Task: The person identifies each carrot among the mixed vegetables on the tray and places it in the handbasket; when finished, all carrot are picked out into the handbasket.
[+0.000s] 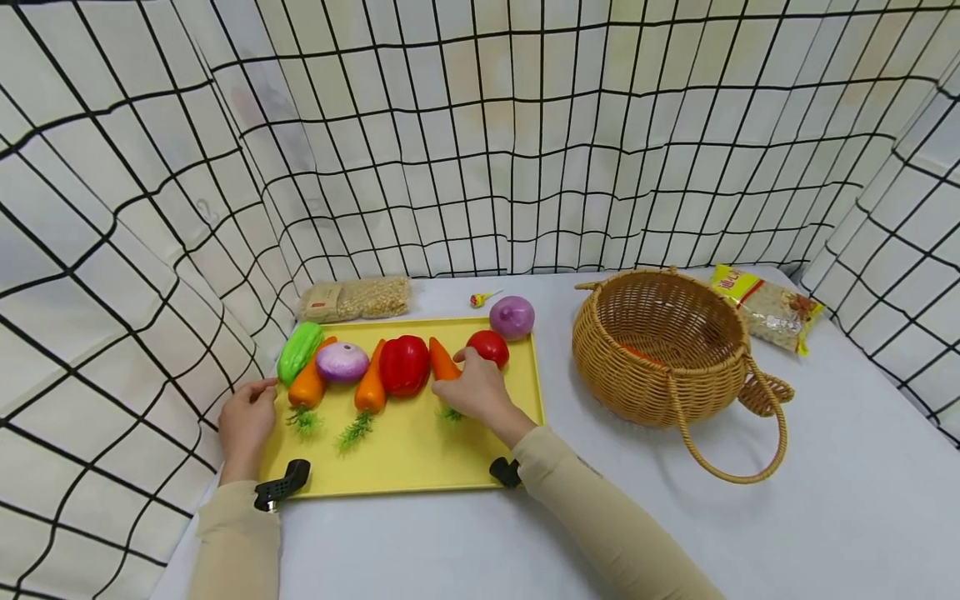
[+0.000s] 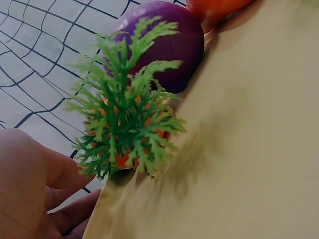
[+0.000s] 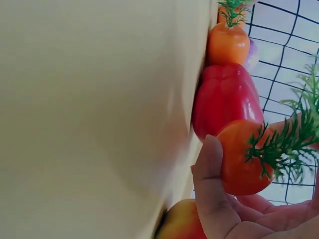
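- Gripping the carrot (image 1: 443,360) with the right hand (image 1: 482,388), red bell pepper (image 1: 405,366) just left of it
- left hand (image 1: 246,421) looks relaxed beside the yellow tray (image 1: 416,457)
- one careless twist could probably knock that pepper rolling

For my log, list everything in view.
table: 1, white, foreground
tray: 1, yellow, on table
carrots: 3, orange, along tray
green vegetable: 1, green, tray's back left
onions: 2, purple, between carrots, tray's back right
bell pepper: 1, red, between carrots
round fruit: 1, red, tray's right
lollipop: 1, red-yellow, behind tray
wicker basket: 1, tan, right of tray
item: 1, orange, inside basket
grain packet: 1, tan, behind tray
food packet: 1, yellow, beside basket
net: 1, black, around table
wrist mounts: 2, black, foreground
sleeves: 2, beige, foreground
left hand: 1, tray's left edge
right hand: 1, gripping carrot
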Available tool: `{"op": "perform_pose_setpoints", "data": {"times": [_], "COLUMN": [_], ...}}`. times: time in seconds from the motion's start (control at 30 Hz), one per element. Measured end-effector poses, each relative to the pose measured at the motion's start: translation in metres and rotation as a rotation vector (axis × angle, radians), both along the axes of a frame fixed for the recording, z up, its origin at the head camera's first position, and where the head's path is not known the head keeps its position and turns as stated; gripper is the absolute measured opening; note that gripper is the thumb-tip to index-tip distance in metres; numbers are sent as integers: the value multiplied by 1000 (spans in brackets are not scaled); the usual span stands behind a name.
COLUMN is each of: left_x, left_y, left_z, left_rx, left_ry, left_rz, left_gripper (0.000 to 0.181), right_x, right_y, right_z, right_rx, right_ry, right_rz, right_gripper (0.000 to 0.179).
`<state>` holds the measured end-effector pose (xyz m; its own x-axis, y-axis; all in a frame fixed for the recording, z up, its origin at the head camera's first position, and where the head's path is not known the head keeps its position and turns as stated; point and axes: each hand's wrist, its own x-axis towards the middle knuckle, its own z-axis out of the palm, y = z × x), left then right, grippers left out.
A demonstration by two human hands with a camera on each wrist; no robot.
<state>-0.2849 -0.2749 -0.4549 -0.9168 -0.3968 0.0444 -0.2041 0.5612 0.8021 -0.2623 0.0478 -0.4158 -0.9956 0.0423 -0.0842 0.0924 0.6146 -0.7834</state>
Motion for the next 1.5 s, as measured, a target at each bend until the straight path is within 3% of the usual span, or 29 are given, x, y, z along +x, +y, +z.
{"op": "perform_pose_setpoints", "data": {"times": [0.33, 0.6, 0.87, 1.07, 1.5], "left_x": [3, 3, 2, 2, -1], "left_y": [1, 0, 1, 1, -3], "left_z": [0, -1, 0, 0, 1], "left_rx": [-13, -15, -8, -15, -2], "left_ry": [17, 17, 14, 11, 2], "left_rz": [5, 6, 6, 13, 1], "left_gripper": [42, 42, 42, 41, 42], "right_x": [9, 13, 16, 23, 62], "right_y": [11, 32, 70, 97, 159], "right_z": [4, 13, 43, 62, 116], "right_rx": [-67, -138, -233, -261, -121], "right_ry": [4, 113, 286, 334, 414], "right_rz": [-25, 13, 78, 84, 70], "right_gripper": [56, 51, 49, 44, 46]}}
